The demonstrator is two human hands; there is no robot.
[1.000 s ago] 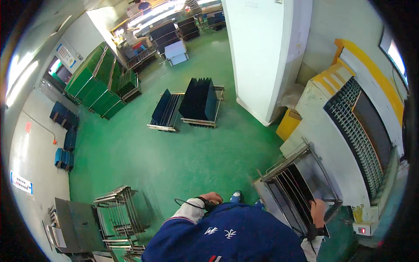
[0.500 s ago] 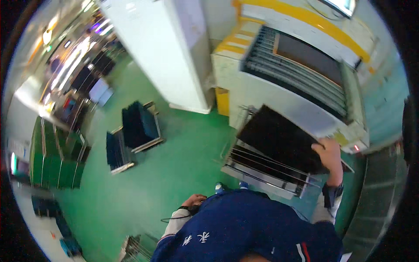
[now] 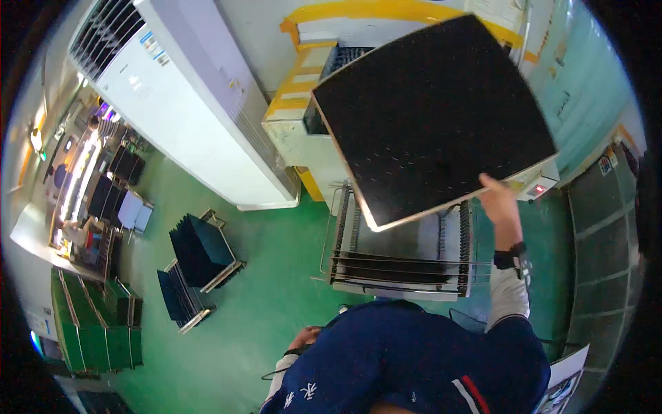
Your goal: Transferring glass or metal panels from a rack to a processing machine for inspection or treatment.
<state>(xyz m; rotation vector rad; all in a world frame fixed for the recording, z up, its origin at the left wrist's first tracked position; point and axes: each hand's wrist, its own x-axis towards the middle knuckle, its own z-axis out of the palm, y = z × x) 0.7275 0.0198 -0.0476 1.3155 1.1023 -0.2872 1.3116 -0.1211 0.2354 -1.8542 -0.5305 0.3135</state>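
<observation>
My right hand (image 3: pixel 500 207) grips the near edge of a large black square panel (image 3: pixel 434 117) with a thin pale rim. Its thumb lies on the dark face, while the other fingers are hidden behind. The panel is raised and tilted, above a slotted metal rack (image 3: pixel 403 294) and in front of a white machine. Several dark panels (image 3: pixel 393 269) stand at the rack's near side, behind thin rods. My left hand (image 3: pixel 305 337) hangs low by my body, left of the rack; its fingers are mostly hidden.
Behind the panel stands the white machine (image 3: pixel 307 155) edged with yellow tape. A tall white air conditioner (image 3: pixel 186 117) rises to its left. Two racks of dark panels (image 3: pixel 203 252) sit on the green floor (image 3: pixel 269 262). Grey cabinets (image 3: pixel 603 248) line the right side.
My right hand has lifted the black panel up and away from the rack, and it now covers most of the machine's top. The view has shifted rightward. My left hand stays low.
</observation>
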